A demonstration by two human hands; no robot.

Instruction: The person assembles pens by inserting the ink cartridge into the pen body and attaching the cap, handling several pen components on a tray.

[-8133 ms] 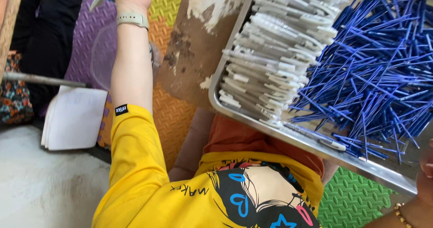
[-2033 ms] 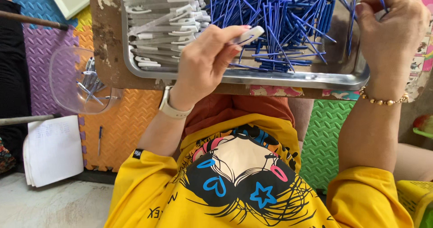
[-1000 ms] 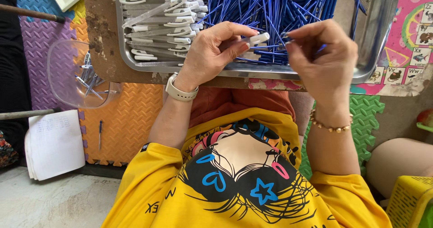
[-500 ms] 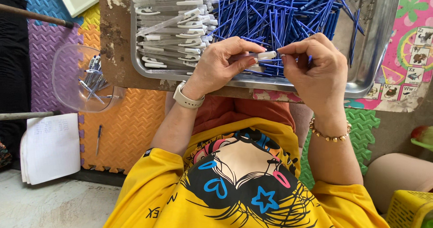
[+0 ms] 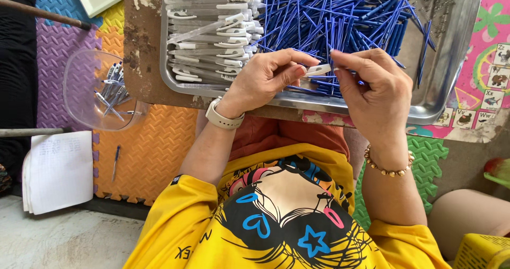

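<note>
Head view: left hand, right hand both pinch white pen barrel over metal tray.

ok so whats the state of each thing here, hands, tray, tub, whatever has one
left hand: pinched on a white pen barrel
right hand: fingertips closed at the barrel's end, on a thin blue refill
metal tray: loaded, white barrels left, blue refills right
clear tub: a few finished pens in it
notepad: lying on the floor
loose pen: flat on the orange mat
</note>
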